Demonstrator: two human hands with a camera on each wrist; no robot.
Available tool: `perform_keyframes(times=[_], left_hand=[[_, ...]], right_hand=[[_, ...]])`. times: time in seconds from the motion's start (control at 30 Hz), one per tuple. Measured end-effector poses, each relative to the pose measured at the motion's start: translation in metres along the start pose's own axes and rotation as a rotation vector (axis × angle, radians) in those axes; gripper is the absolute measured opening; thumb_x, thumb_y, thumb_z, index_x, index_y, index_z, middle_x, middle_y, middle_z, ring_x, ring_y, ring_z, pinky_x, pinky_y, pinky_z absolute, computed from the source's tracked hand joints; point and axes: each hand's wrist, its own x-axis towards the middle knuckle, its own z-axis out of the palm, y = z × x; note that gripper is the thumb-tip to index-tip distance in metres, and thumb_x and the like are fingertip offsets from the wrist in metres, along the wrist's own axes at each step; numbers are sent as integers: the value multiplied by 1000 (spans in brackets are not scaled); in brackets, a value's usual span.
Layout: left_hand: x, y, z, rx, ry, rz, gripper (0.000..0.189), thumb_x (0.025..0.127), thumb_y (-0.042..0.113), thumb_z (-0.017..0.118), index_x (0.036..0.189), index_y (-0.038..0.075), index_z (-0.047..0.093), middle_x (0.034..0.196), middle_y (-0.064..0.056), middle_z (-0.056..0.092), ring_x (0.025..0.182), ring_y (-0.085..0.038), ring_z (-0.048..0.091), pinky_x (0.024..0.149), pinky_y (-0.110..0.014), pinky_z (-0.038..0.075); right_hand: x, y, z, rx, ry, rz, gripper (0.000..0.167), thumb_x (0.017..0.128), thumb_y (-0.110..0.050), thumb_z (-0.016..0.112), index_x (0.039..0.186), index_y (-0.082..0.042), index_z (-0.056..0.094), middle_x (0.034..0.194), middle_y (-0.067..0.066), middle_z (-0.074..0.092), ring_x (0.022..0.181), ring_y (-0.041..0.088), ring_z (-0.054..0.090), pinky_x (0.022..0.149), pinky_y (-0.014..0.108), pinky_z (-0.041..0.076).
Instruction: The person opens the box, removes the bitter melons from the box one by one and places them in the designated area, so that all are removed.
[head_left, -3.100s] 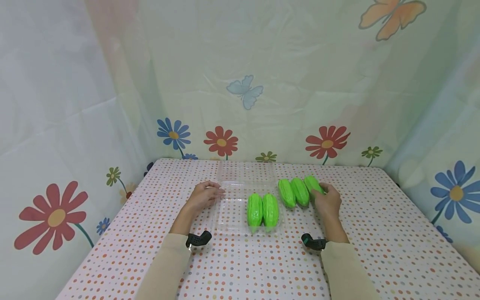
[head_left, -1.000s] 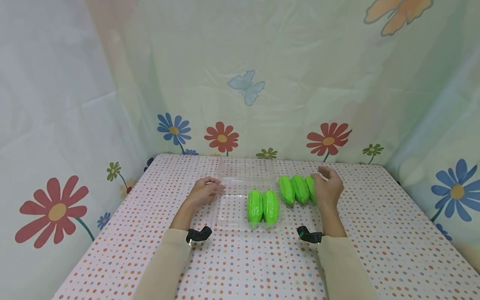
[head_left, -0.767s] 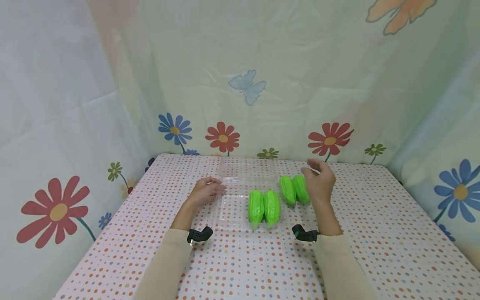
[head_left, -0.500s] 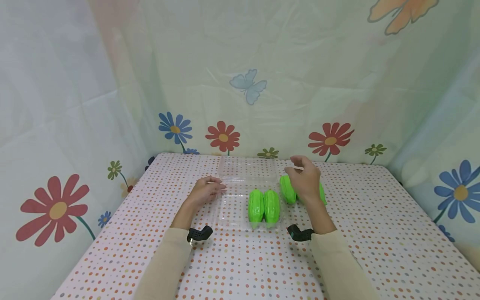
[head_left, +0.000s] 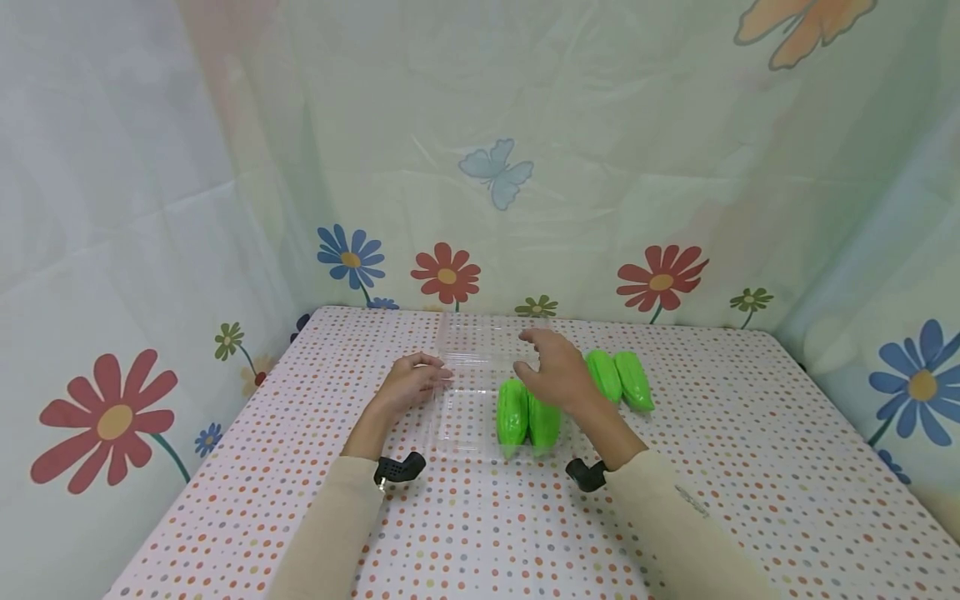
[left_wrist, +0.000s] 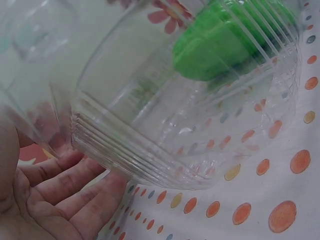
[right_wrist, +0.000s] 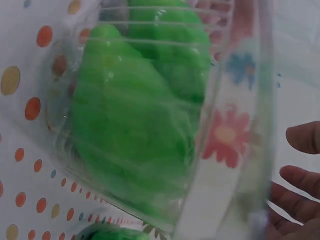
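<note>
My left hand [head_left: 408, 385] stays at the left side of a clear plastic clamshell box [head_left: 465, 421], whose lid lies open toward the back. In the left wrist view its fingers [left_wrist: 65, 187] lie loosely extended, fingertips right at the box's ridged edge. Two bright green, ridged, gourd-like pieces [head_left: 512, 414] lie side by side in the right half of the box. Over them, my right hand [head_left: 555, 367] reaches left across the box, thumb and fingers spread with nothing between them. The right wrist view shows its fingers [right_wrist: 300, 185] apart beyond the clear wall.
To the right of the box, two more green gourd-like pieces [head_left: 633, 381] show on the dotted tablecloth [head_left: 495, 533]; the right hand and wrist cover the spot just left of them. A flower-printed curtain [head_left: 570, 167] rises behind the table and at both sides.
From the rightmost loose green piece, my right hand has lifted off and swung left, over the other loose pieces, to above the box. My left hand has stayed in place.
</note>
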Motion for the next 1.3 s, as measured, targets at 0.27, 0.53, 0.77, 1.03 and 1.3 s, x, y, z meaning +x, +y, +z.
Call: perform_keyframes(times=[0.27,0.53,0.77,1.03,1.3], left_hand=[[-1,0,1,-10,-3,0,34,102,14,57,131,-3,56,129,-19,68,119,-30,67,72,-25,48],[-1,1,0,-14,-6,13,34,102,12,57,130,-5,55,128,-20,68,117,-30,68,70,-24,48],[1,-1,0,2,-3,8,34,102,15,57,131,-4,56,128,-18,69,117,-28,68,75,-26,49],[1,-1,-1,3,-9,12,34,102,15,58,131,-3,56,130,-20,67,120,-31,66,82,-30,52],[0,-1,-1,0,-13,12,35,102,13,57,133,-5,55,129,-20,68,121,-31,66,81,-30,51]], right_hand=[[3,-2,8,-59,-168,-11,60,95,-29,68,144,2,51,146,22,54,138,43,45,109,57,40],[-2,-4,20,-59,-230,67,77,94,-40,69,150,6,42,151,27,46,142,45,39,113,57,35],[-9,-12,28,59,-206,155,79,93,-40,71,151,3,40,153,23,45,142,43,41,112,56,37],[-14,-19,34,137,-190,212,78,93,-40,71,149,6,42,147,26,52,133,43,51,105,55,44],[-16,-21,43,195,-206,244,79,91,-33,75,151,4,41,152,24,46,142,42,41,113,55,36]])
